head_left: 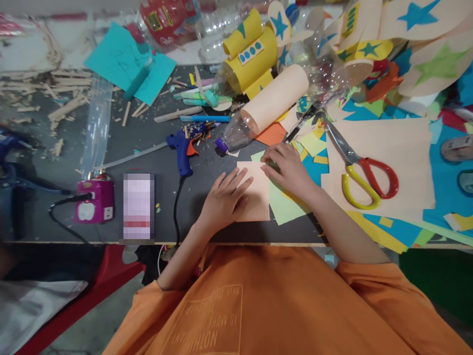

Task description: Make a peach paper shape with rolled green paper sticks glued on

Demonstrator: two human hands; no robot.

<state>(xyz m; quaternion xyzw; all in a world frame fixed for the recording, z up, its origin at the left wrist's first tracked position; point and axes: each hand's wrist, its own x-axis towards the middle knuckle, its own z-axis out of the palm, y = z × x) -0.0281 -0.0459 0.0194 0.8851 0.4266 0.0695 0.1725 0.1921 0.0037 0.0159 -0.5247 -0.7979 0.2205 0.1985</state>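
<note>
A small peach sheet of paper (258, 202) lies on the dark table in front of me. My left hand (225, 199) rests flat on its left part, fingers spread. At the sheet's upper right corner is my right hand (286, 170), its thumb and curled index finger pinching the paper edge. Under that hand, a light green sheet (283, 204) sticks out. Just beyond lies a clear plastic bottle wrapped in peach paper (277, 98), its purple cap (221, 145) toward me. Scissors with red and yellow handles (364, 180) lie to the right on a larger peach sheet (410, 153).
A blue glue gun (183, 150) and a phone (138, 204) lie to the left, near a purple power socket (95, 201). Farther back are a yellow-wrapped bottle (251, 59), markers (205, 119), a turquoise sheet (111, 54) and wood scraps (70, 106). A person sits at far left.
</note>
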